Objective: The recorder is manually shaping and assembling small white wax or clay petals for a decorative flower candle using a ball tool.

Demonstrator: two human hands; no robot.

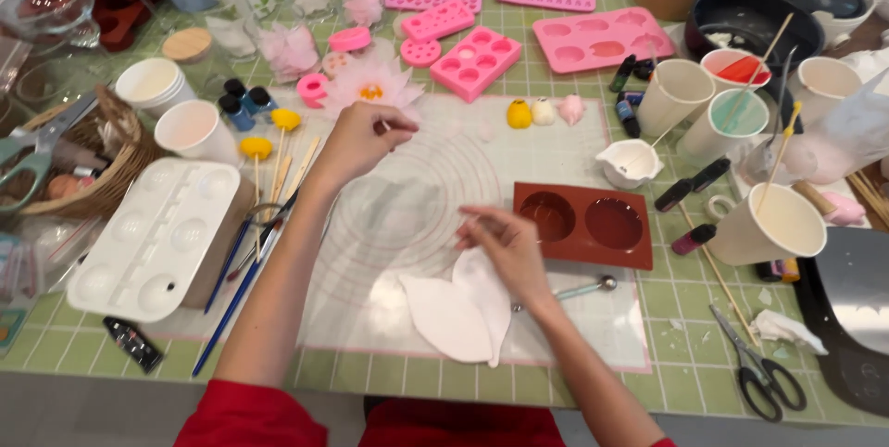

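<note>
While pinching something tiny by the pale pink petalled flower (372,86), left hand (356,139) closed; right hand (505,243) loosely curled, touching white petal-shaped cutouts (458,308) on translucent silicone mat (435,178). Probably mid-assembly; careful placing needed.

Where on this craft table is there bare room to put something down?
The baking mat is bare between the left hand and right hand, and below the brown mould. Green cloth left of the scissors is open. The far edge and cups are crowded.
</note>
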